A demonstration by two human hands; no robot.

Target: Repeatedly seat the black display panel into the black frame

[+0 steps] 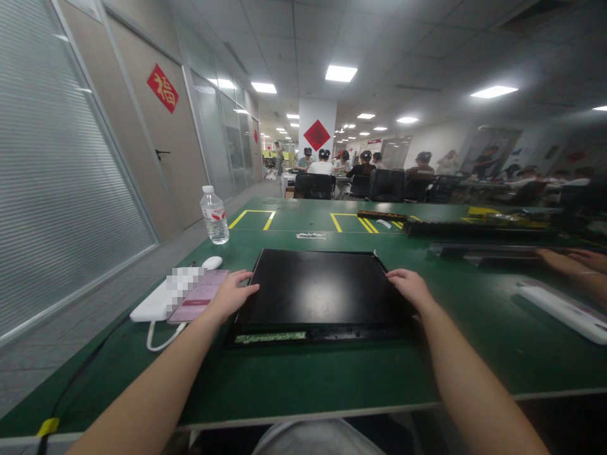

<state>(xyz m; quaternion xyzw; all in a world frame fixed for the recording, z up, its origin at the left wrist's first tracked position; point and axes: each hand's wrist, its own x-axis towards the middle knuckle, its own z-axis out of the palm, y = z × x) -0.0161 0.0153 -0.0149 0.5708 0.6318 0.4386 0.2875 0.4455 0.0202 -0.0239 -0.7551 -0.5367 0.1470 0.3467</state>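
Note:
A black LCD panel (317, 287) lies flat on the green table in front of me, its glossy face up and reflecting a light. Beneath it, a black frame (360, 333) shows along the near edge, with a narrow green circuit board (270, 337) at its left part. My left hand (234, 292) grips the panel's left edge, thumb on top. At the opposite edge, my right hand (408, 287) holds the right side with fingertips on the rim; its lower fingers are hidden.
Left of the panel are a phone (199, 297), a white power bank (156, 303) with a cable, and a water bottle (215, 218). On the right lie a long white object (562, 309), dark strips (474, 229) and another person's hands (564, 262). People sit farther back.

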